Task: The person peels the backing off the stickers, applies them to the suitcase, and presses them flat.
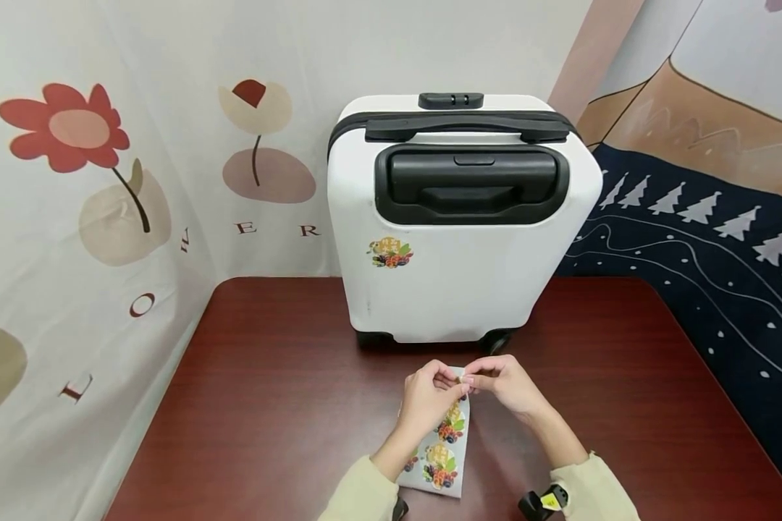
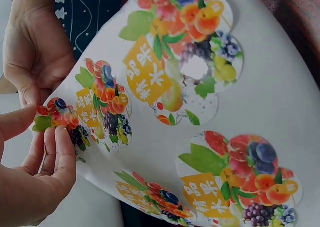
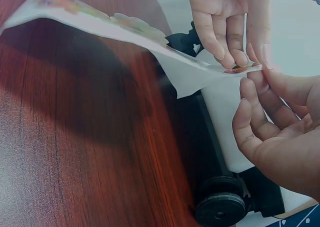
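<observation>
A white sheet of fruit stickers (image 1: 442,479) is held up above the table in front of the suitcase. My left hand (image 1: 423,401) pinches its far edge at a fruit sticker (image 2: 55,112), thumb on one side and fingers on the other. The right hand (image 1: 505,383) meets it there, thumb and forefinger pinching the same corner; the fingertips of both hands nearly touch. In the right wrist view the sheet (image 3: 190,79) is seen edge-on and bent. Whether the sticker's edge has lifted from the backing is hidden by the fingers.
A white suitcase (image 1: 443,282) with black handles and wheels stands at the table's back edge. One fruit sticker (image 1: 391,252) is on its front, left of centre. The brown table (image 1: 267,405) lies beneath; printed curtains (image 1: 169,108) hang behind and at both sides.
</observation>
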`<move>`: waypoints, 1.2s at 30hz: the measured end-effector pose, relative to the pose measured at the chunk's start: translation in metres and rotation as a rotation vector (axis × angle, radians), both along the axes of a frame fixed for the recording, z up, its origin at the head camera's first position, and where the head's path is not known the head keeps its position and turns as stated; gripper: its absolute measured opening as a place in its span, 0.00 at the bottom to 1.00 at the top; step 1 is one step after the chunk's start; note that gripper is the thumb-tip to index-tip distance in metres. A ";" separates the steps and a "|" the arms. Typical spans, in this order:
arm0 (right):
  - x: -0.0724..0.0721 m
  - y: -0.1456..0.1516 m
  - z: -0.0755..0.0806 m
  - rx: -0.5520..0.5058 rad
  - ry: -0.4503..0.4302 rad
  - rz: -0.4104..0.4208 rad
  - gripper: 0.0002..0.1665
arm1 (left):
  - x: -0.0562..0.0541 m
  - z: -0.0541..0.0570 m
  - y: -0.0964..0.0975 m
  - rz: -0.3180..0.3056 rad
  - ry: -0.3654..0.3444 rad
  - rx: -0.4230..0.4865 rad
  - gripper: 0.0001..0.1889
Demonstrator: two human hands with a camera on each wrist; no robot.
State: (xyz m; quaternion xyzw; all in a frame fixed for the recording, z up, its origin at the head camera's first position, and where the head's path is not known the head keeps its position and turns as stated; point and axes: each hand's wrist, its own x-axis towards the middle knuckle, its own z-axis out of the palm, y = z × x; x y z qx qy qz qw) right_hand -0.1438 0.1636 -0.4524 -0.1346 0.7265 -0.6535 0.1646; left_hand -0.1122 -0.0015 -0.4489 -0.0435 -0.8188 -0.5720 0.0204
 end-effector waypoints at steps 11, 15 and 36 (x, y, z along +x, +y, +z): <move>0.002 0.001 -0.004 -0.008 0.015 -0.004 0.11 | 0.002 -0.003 -0.003 -0.036 -0.007 -0.033 0.04; 0.002 0.001 -0.006 0.014 0.006 -0.025 0.10 | 0.001 -0.004 -0.003 -0.046 -0.014 -0.044 0.03; -0.004 0.025 -0.019 0.106 0.023 -0.093 0.09 | -0.007 -0.001 -0.048 -0.046 -0.139 0.154 0.02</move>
